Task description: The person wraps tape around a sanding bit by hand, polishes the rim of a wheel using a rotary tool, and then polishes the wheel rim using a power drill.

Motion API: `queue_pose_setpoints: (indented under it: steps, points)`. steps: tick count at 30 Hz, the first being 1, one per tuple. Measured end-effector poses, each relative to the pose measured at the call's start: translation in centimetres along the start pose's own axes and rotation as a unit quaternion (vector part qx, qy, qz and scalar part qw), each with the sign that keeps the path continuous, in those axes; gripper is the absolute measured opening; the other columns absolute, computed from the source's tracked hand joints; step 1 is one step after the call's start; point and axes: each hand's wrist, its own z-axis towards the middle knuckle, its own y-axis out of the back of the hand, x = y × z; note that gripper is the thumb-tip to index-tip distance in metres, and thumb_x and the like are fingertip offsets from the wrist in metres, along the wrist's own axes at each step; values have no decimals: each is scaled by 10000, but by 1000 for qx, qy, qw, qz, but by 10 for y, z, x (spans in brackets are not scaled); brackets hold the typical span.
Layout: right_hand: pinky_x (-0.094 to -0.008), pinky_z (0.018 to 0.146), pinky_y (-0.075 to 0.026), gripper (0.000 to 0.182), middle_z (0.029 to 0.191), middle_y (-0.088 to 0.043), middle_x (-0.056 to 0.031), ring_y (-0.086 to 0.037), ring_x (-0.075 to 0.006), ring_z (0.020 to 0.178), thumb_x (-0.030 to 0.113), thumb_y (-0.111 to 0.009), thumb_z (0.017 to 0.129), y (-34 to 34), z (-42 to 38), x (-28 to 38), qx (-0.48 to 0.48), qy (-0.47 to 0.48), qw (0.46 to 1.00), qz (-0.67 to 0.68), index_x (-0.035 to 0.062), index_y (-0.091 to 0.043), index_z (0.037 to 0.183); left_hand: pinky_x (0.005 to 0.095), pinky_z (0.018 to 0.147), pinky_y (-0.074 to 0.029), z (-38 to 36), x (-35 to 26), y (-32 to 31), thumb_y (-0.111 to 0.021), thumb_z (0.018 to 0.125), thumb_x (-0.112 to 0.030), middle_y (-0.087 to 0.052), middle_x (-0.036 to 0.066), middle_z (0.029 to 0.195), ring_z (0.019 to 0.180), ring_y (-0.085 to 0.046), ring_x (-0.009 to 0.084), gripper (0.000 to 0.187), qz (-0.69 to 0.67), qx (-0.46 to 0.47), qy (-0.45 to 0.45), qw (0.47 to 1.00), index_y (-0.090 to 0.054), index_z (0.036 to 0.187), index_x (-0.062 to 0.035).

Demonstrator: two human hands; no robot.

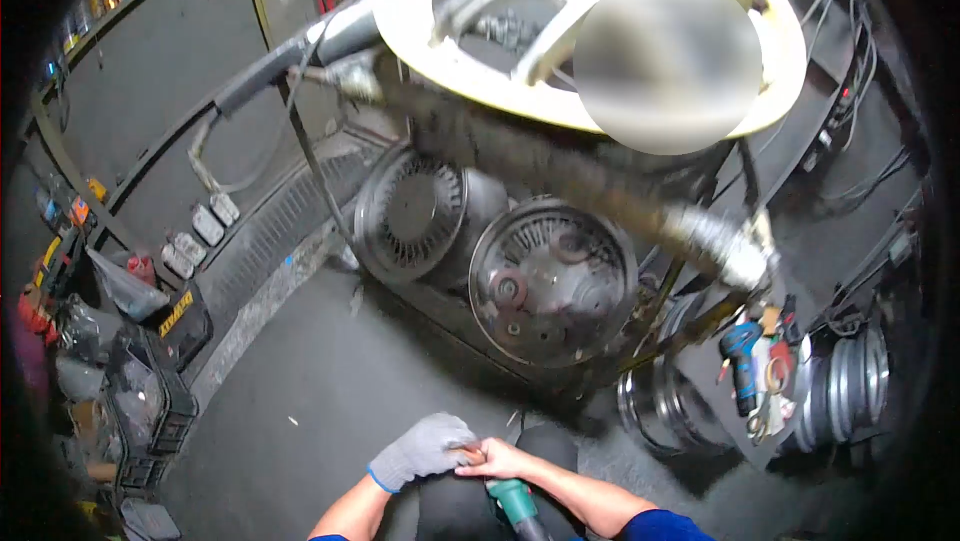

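Observation:
My left hand (425,449), in a grey glove with a blue cuff, is low in the head view over my lap. Its fingers are curled and meet the bare fingers of my right hand (498,458). Where they meet, a small brownish piece (468,453) shows, held between both hands; its kind is too small to tell. A green power tool with a dark rear end (515,503) lies at my lap, just below my right wrist. I cannot see its working end.
A pale wheel rim (480,91) rests on a stand (540,171) ahead. Two dark round wheel parts (415,211) (555,291) sit beneath. More rims (665,406) and a blue cordless tool (741,361) are at right. Crates (165,421) line the left.

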Motion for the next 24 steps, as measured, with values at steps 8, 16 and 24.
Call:
queue_pose_setpoints:
  steps: [8,16,24]
  points:
    - [-309,552,-380,404,556,-482,23,-411,-73,584,315,-643,911,-19,-108,194,-110,0,958,265,35,-534,641,295,736,-491,-35,-137,66,-680,812,-178,-634,55,925,836,-591,150,391,-516,-232,350,746,-589,1167,-41]
    - [-433,421,-342,482,459,-464,-154,-482,-324,398,265,-607,917,59,-159,537,-310,285,894,-156,64,-434,515,329,737,-474,14,-263,228,-573,881,-191,-604,89,942,835,-561,182,360,-612,-189,321,698,-540,1206,-40]
    - [-451,1100,-290,892,1295,-478,-188,-432,-346,1259,352,-843,649,178,-263,610,-542,320,740,-239,25,-416,1360,363,737,-456,120,-291,320,-467,950,-204,-573,124,960,835,-531,215,340,-700,11,158,696,-491,1245,-39]
